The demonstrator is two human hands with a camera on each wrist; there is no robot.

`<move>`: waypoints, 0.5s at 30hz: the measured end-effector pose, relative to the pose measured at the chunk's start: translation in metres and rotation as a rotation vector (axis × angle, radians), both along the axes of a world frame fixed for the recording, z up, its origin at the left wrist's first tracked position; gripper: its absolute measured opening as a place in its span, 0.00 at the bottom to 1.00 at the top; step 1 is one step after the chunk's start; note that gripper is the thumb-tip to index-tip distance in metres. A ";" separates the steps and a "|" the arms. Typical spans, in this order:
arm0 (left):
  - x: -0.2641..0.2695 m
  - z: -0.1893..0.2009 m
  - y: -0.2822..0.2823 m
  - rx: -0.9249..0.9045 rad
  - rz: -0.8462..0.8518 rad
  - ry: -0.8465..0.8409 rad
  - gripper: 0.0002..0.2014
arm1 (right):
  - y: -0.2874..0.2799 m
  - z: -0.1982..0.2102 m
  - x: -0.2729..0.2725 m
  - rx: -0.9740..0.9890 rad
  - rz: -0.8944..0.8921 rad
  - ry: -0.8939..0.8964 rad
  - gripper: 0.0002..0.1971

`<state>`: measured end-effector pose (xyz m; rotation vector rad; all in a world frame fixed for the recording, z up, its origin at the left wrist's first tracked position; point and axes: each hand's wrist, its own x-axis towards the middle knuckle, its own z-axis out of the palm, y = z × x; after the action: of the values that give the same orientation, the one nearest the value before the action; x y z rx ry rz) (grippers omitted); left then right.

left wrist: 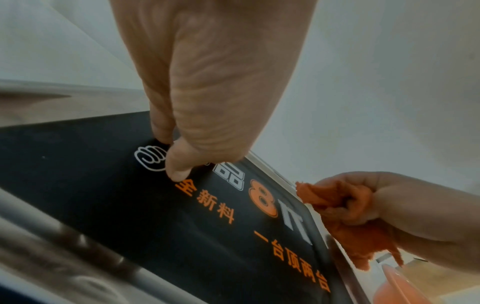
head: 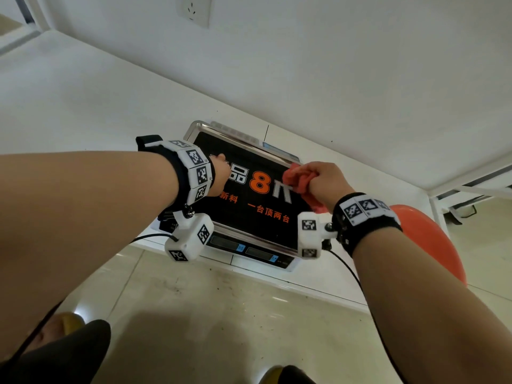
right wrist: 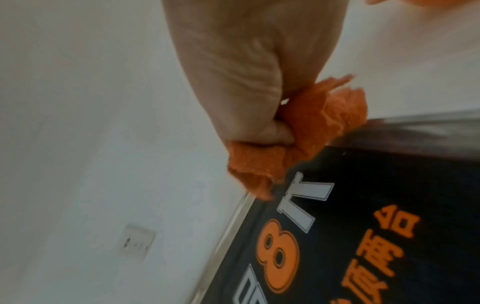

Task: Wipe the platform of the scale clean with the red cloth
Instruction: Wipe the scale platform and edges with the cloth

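Note:
The scale sits on a white table, and its steel-rimmed platform [head: 249,217] [left wrist: 130,216] [right wrist: 389,185] carries a black sheet with an orange "8" and printed characters. My left hand [head: 220,169] [left wrist: 168,152] rests on the platform's left part, thumb tip and a fingertip pressing the black sheet. My right hand [head: 327,181] [left wrist: 402,205] [right wrist: 259,123] grips the bunched red cloth [head: 299,178] [left wrist: 345,205] [right wrist: 298,127] at the platform's far right corner. The cloth touches the sheet and the rim there, and a loose end hangs below my fist.
The scale's front display [head: 241,248] faces me at the table's near edge. An orange stool [head: 432,245] stands close on the right. A wall socket [head: 194,9] is on the white wall behind. Tiled floor and my shoes lie below.

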<state>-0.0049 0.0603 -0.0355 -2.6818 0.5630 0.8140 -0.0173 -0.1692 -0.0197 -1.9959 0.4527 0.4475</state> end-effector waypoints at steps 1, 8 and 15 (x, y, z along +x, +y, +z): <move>0.000 0.000 -0.001 0.005 -0.004 -0.009 0.25 | -0.002 -0.010 0.007 -0.004 -0.065 -0.013 0.15; -0.001 -0.002 -0.005 0.017 0.022 -0.020 0.29 | 0.029 -0.020 0.007 -0.452 0.328 -0.093 0.23; -0.004 -0.001 -0.001 -0.028 0.037 -0.015 0.29 | 0.024 -0.001 -0.043 -0.300 0.639 0.104 0.17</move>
<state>-0.0088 0.0596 -0.0361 -2.7297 0.5262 0.8006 -0.0600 -0.1448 -0.0205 -2.4019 -0.0807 0.9232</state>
